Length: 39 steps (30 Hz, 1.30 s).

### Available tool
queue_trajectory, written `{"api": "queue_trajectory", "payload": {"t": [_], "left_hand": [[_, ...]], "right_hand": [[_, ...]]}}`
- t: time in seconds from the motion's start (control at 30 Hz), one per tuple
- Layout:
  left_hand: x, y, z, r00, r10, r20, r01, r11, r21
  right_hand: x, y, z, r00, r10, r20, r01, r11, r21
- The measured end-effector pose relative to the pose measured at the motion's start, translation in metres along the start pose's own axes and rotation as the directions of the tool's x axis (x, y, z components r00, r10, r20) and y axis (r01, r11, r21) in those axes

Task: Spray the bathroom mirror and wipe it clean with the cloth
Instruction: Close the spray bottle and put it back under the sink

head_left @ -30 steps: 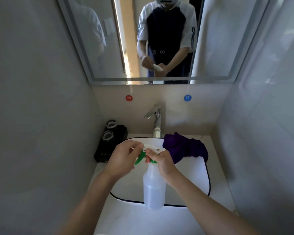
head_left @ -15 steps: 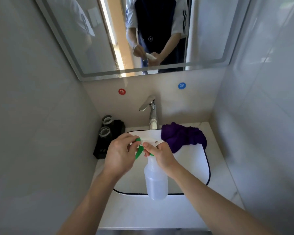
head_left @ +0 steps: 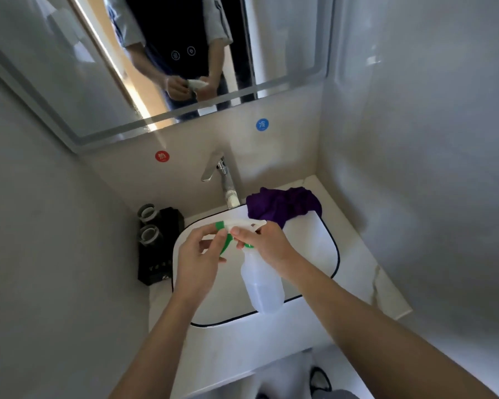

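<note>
While right hand grips spray bottle neck | left hand fingers pinch green nozzle (over sink) — cloth behind

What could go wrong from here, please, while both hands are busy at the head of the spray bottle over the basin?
1. The right hand holds the spray bottle only by its neck while the left hand fiddles at the green trigger; the hanging bottle could slip from that grip into the basin.
2. The nozzle points left, not at the mirror, so a squeeze might wet the wall.
3. The purple cloth overhangs the basin edge and may slide in.
</note>
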<state>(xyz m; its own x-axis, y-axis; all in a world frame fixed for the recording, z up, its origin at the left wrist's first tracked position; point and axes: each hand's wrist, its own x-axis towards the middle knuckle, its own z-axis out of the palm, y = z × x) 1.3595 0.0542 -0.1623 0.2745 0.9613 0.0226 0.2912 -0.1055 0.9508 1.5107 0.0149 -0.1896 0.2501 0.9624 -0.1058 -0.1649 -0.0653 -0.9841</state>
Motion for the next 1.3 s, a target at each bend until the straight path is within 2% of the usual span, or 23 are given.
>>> {"api": "queue_trajectory", "payload": {"t": [0.13, 0.2, 0.3, 0.37, 0.4, 0.5, 0.57, 0.63, 0.7, 0.77, 0.83, 0.97, 1.1, 1.3], "left_hand": [[-0.011, -0.023, 0.0, 0.993, -0.09, 0.074, 0.095, 0.993, -0.07], [-0.018, -0.04, 0.004, 0.98, -0.135, 0.145, 0.142, 0.989, -0.041], [-0.041, -0.064, 0.025, 0.909, -0.152, 0.389, 0.149, 0.988, 0.038], [-0.065, -0.076, 0.044, 0.814, -0.12, 0.568, 0.025, 0.985, 0.172], [-0.076, -0.079, 0.053, 0.79, -0.088, 0.607, -0.067, 0.972, 0.227], [-0.097, -0.076, 0.068, 0.823, 0.144, 0.549, -0.353, 0.888, 0.296], [-0.101, -0.07, 0.075, 0.812, 0.303, 0.499, -0.497, 0.808, 0.318], [-0.103, -0.065, 0.085, 0.794, 0.372, 0.48, -0.563, 0.749, 0.35], [-0.106, -0.058, 0.093, 0.772, 0.335, 0.541, -0.582, 0.715, 0.387], [-0.116, -0.052, 0.1, 0.711, 0.28, 0.645, -0.624, 0.674, 0.395], [-0.136, -0.048, 0.105, 0.653, 0.244, 0.717, -0.642, 0.68, 0.354], [-0.195, -0.056, 0.114, 0.612, 0.19, 0.767, -0.649, 0.675, 0.35], [-0.247, -0.07, 0.125, 0.531, 0.103, 0.841, -0.692, 0.626, 0.36], [-0.31, -0.108, 0.128, 0.481, -0.038, 0.876, -0.677, 0.619, 0.399]], "right_hand": [[-0.02, -0.005, -0.013, 0.988, 0.031, -0.153, -0.029, 0.999, 0.017], [-0.034, 0.002, -0.024, 0.957, 0.057, -0.284, -0.057, 0.998, 0.01], [-0.065, 0.026, -0.021, 0.887, 0.065, -0.457, -0.103, 0.993, -0.059], [-0.087, 0.043, -0.016, 0.823, 0.075, -0.563, -0.133, 0.989, -0.063], [-0.096, 0.045, -0.016, 0.787, 0.078, -0.612, -0.129, 0.991, -0.04], [-0.118, 0.029, -0.027, 0.687, 0.122, -0.716, -0.096, 0.992, 0.077], [-0.138, 0.012, -0.032, 0.651, 0.147, -0.744, -0.043, 0.987, 0.158], [-0.163, 0.001, -0.032, 0.625, 0.158, -0.764, -0.017, 0.982, 0.189], [-0.189, -0.004, -0.031, 0.606, 0.155, -0.78, -0.01, 0.982, 0.187], [-0.212, -0.006, -0.031, 0.588, 0.147, -0.795, -0.028, 0.986, 0.162], [-0.235, -0.003, -0.034, 0.576, 0.134, -0.806, -0.045, 0.99, 0.133], [-0.293, 0.014, -0.041, 0.527, 0.181, -0.831, -0.076, 0.983, 0.166], [-0.354, 0.049, -0.055, 0.452, 0.302, -0.839, -0.07, 0.95, 0.304], [-0.407, 0.115, -0.058, 0.382, 0.446, -0.809, -0.189, 0.895, 0.404]]}}
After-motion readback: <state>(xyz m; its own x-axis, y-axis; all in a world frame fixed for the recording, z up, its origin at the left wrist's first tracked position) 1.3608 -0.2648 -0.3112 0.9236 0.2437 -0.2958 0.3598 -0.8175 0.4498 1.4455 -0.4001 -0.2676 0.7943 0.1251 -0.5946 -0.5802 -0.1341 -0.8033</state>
